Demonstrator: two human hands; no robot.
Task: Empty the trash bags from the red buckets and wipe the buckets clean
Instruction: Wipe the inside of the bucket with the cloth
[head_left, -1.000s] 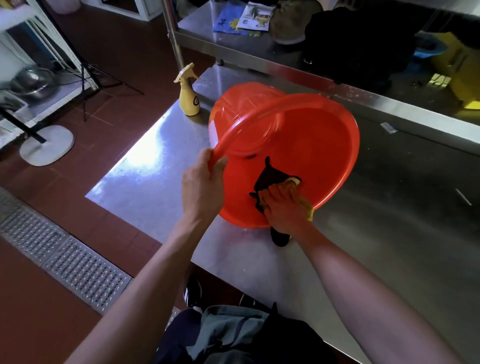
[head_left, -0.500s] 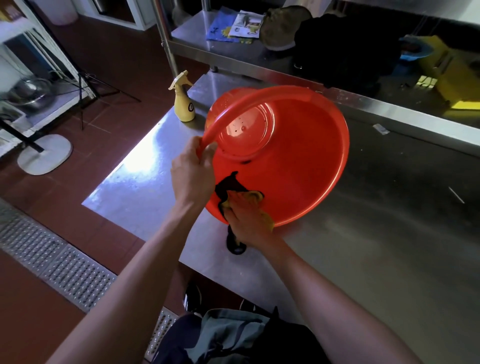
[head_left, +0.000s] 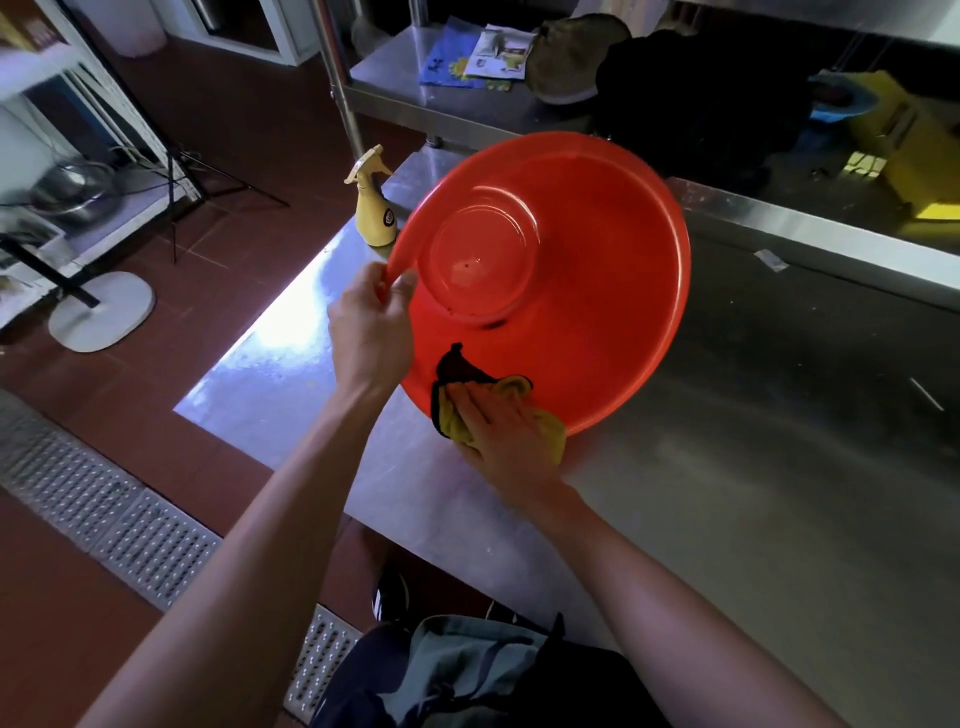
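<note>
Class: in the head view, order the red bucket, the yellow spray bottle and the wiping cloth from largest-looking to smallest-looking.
1. Bucket, by far.
2 and 3. Spray bottle and cloth: unsure. The right hand hides part of the cloth, and the bottle stands farther away.

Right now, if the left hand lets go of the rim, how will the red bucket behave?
Likely to tip or roll: the red bucket lies tilted on the steel table, with the left hand gripping its rim. Probably light, since that one hand steadies it. The right hand pressing the yellow cloth might pin it briefly.
</note>
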